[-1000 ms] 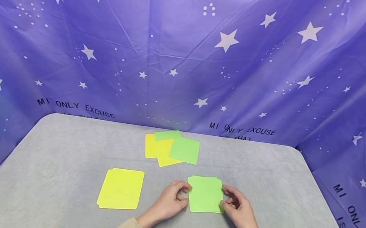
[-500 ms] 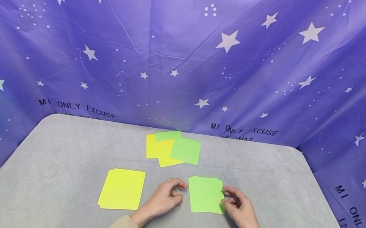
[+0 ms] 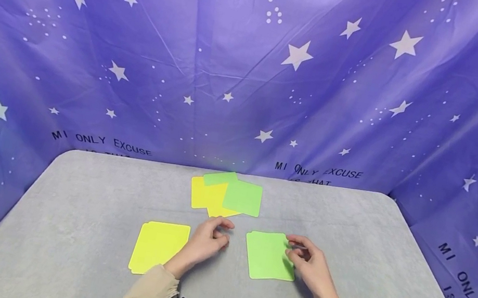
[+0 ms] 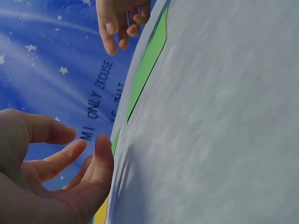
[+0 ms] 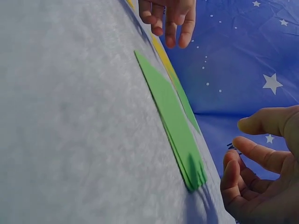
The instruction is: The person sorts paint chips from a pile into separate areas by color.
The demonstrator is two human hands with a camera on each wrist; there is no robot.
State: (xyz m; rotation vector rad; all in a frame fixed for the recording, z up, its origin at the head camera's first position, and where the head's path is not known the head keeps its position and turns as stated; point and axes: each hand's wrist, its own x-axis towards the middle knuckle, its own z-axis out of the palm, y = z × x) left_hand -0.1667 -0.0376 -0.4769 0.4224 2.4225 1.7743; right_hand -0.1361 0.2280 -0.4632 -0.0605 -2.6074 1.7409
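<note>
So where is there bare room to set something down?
The table is bare from the yellow stack to the left edge, and from the right hand to the right edge. The middle is crowded: overlapping cards at the back, the left hand in front, the green stack by the right hand.

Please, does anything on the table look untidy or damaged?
No damage shows. The mixed pile at the back looks untidy: green cards and yellow cards overlap at different angles, unlike the neater yellow stack and green stack in front.

Head view fwd/down; wrist views low, nr (share green stack).
</note>
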